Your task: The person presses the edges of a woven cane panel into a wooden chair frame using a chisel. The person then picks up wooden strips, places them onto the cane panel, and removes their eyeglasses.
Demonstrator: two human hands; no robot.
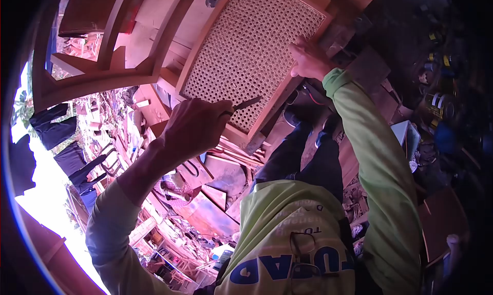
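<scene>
A woven cane panel (246, 43) in a wooden frame (275, 104) is tilted in front of me. My left hand (197, 123) is closed around the handle of a knife (247, 104), its dark, pointed blade reaching over the panel's lower part. The handle is mostly hidden by my fingers. At the panel's right side, my right hand (312, 60) grips the frame's edge, thumb and fingertips over the border of the cane.
Curved wooden slats (115, 28) rise at the upper left, joined to a curved rail (102, 91). Wood scraps and boards (205, 207) litter the ground below. Tins (441, 106) stand in shadow at the right. Dark clothes (77, 161) hang at the left.
</scene>
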